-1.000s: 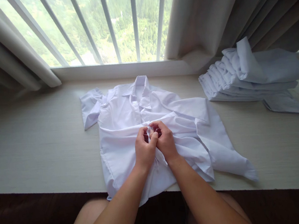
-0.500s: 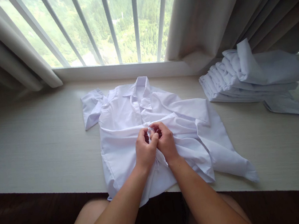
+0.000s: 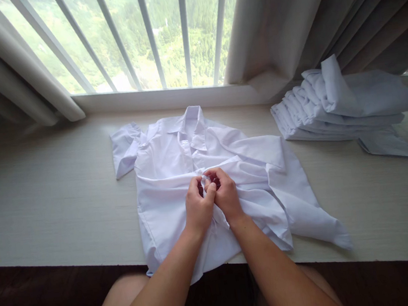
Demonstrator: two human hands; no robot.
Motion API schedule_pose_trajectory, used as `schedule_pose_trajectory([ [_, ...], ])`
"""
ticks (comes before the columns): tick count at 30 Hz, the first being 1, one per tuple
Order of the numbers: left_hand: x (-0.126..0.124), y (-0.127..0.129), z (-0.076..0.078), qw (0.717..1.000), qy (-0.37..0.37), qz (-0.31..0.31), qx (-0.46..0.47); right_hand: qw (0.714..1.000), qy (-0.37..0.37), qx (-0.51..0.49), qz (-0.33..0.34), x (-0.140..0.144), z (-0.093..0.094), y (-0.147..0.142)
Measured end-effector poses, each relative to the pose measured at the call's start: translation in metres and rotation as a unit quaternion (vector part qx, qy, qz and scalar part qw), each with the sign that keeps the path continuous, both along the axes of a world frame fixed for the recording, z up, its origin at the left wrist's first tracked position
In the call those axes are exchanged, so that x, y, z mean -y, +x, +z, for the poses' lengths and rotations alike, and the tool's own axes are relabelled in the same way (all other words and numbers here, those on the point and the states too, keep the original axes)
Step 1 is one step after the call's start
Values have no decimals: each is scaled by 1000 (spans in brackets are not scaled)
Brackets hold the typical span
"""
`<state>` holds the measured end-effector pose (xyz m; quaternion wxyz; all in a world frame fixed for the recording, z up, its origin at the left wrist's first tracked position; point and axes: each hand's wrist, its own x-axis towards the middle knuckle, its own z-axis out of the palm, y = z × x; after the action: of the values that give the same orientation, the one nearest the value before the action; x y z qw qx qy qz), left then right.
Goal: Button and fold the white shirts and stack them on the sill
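A white collared shirt (image 3: 169, 203) lies front up before me, collar toward the window, sleeves out to both sides. My left hand (image 3: 198, 199) and my right hand (image 3: 225, 190) meet over the middle of its front. Both pinch the shirt's front edge, with a bit of white cloth raised between the fingertips. Whether a button is between them cannot be made out, as the fingers cover that spot. The shirt's lower hem reaches the near edge of the ledge, and its right side spreads out in loose folds.
The shirt rests on a pale wood-grain ledge (image 3: 44, 194) whose near edge runs above my knees. At the right stands a stack of folded white garments (image 3: 333, 106). Behind are a barred window (image 3: 184, 35) and grey curtains (image 3: 272, 18) on both sides.
The view has shifted very slightly. Both hands keep the same pinch on the shirt front, and the cloth lies as before.
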<state>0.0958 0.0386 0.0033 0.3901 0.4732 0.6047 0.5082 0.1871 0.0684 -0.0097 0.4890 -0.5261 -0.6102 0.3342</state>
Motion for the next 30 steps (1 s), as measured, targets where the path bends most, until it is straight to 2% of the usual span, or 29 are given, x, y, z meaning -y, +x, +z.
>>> schedule_pose_trajectory([
  [23, 0, -1, -1, 1000, 11, -1, -19, 1000, -6, 2, 3, 1, 0, 1],
  [30, -1, -1, 2, 1000, 4, 8, -29, 1000, 15, 16, 4, 1, 2, 1],
])
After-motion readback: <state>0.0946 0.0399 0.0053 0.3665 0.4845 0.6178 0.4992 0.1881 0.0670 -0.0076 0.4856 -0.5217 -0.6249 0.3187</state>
